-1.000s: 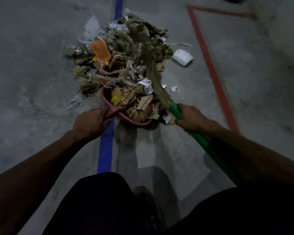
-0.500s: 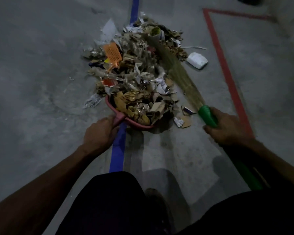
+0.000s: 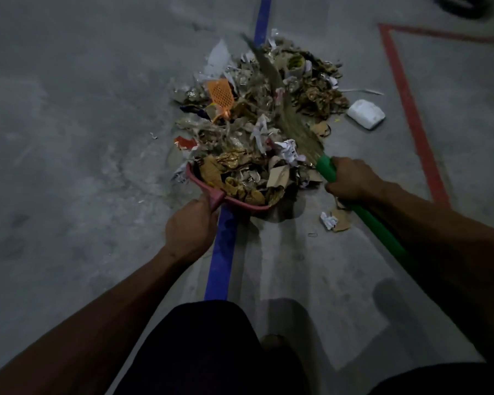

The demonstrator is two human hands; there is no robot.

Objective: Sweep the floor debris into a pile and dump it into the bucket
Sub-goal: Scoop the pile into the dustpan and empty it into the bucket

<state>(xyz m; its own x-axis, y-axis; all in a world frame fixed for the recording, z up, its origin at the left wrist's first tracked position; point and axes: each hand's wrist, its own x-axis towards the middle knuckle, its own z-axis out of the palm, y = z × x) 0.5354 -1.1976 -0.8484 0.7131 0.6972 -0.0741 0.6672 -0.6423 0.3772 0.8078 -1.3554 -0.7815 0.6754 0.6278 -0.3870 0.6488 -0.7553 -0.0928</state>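
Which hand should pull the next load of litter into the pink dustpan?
Right. The right hand grips the green-handled straw broom, its bristles lying across the debris pile. The left hand holds the pink dustpan steady at the pile's near edge.

Bare forearms, no sleeves visible, seemingly black shorts (image 3: pixel 200 349)

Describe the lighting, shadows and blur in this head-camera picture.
Head view: dim and underexposed, the arms and lap nearly black; soft shadows fall toward the camera from the dustpan and arms; the broom bristle tips smear with motion blur; the floor lines bow slightly from the wide lens.
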